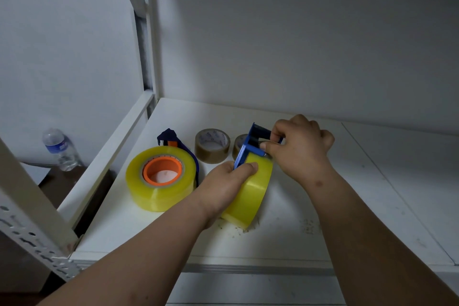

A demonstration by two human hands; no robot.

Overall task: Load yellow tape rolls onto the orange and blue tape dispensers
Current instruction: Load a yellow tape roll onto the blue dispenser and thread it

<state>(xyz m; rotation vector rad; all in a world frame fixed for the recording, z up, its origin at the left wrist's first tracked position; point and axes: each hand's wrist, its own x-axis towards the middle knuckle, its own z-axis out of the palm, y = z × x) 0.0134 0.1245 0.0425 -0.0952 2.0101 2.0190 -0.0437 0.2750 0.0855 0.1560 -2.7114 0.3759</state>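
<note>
A white shelf (285, 238) in a metal rack is carrying everything, with a plain white wall behind. Off its left edge, lower down, a water bottle (59, 149) is standing. On the shelf a yellow tape roll (160, 179) is lying flat on the orange dispenser (162, 169). Behind are sitting two brown tape rolls (212, 145). The left hand (224, 184) is gripping a second yellow roll (250, 191), standing on edge on the shelf. The right hand (299, 150) is pinching the blue dispenser (250, 144) against the top of that roll.
</note>
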